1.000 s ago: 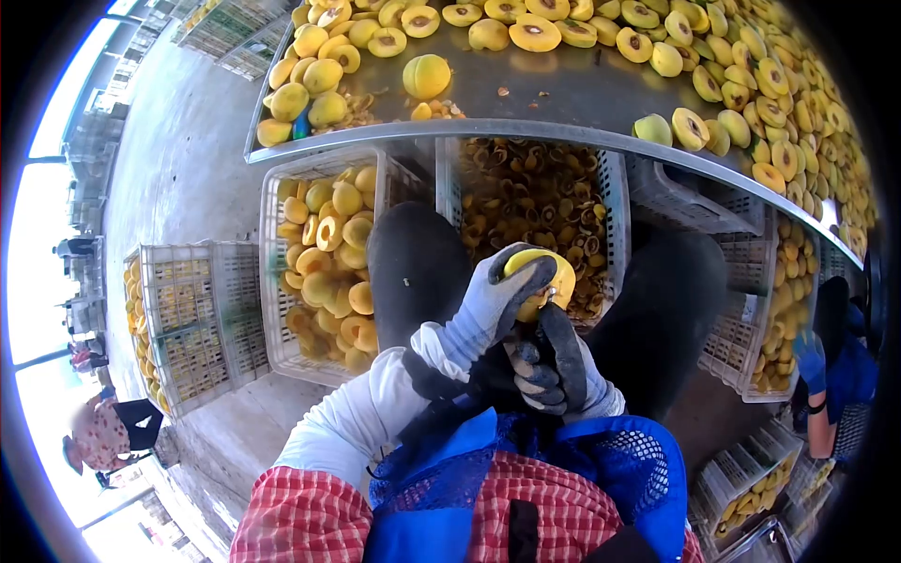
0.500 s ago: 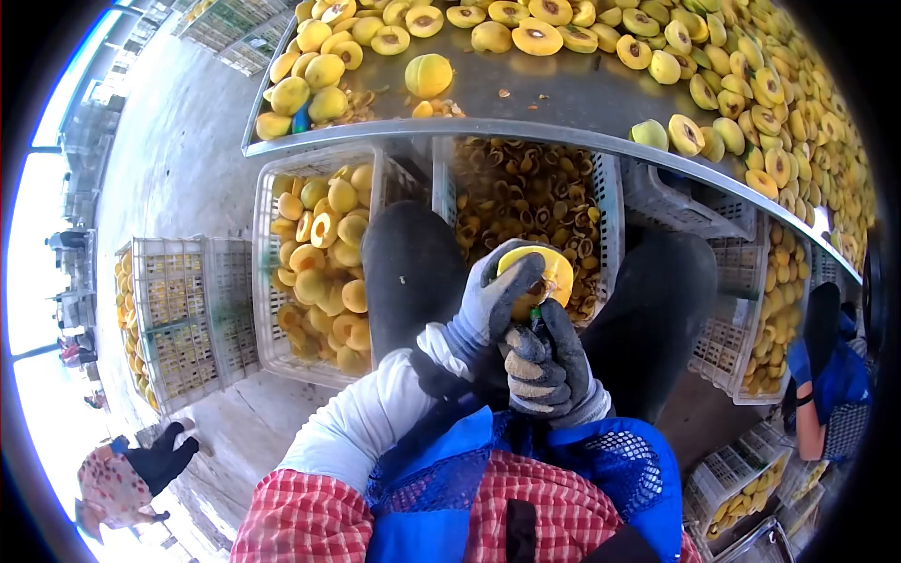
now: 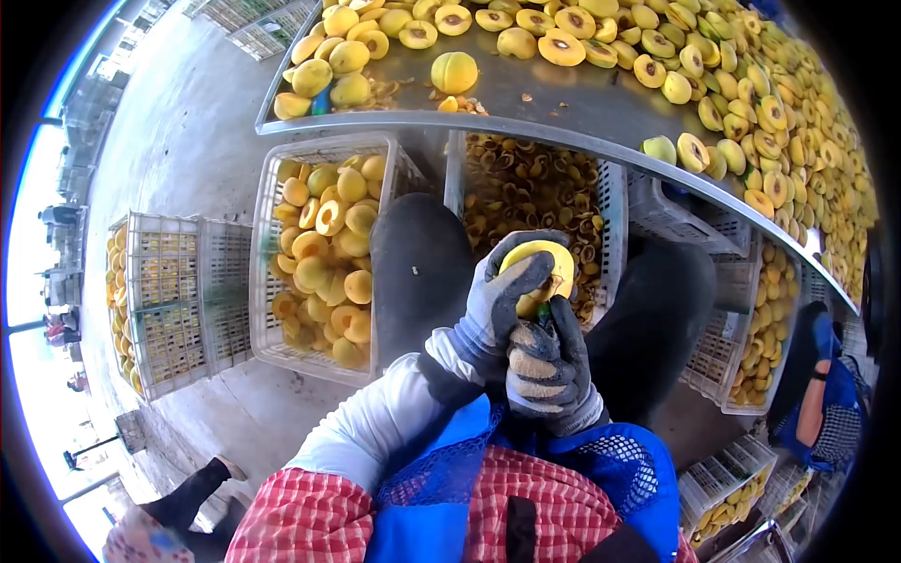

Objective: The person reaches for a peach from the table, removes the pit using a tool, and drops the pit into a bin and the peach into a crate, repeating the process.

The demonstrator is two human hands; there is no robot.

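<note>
My gloved left hand (image 3: 499,298) wraps around a yellow peach half (image 3: 542,265), held cut side up between my knees over a crate. Just below it, my gloved right hand (image 3: 548,364) is closed around a small tool whose green tip meets the fruit's lower edge; the tool itself is mostly hidden. A white crate of pits and scraps (image 3: 601,192) lies right under the fruit. A white crate of peach halves (image 3: 267,272) stands to the left of my left knee.
A metal table (image 3: 572,98) covered with yellow peach halves curves across the top. More crates of fruit stand at far left (image 3: 155,310) and at right (image 3: 741,328). A co-worker's arm (image 3: 821,403) shows at the right edge; another person is at bottom left.
My right hand has drawn in closer under the fruit and the fruit has turned slightly in my left hand. The person at lower left has moved toward the bottom edge.
</note>
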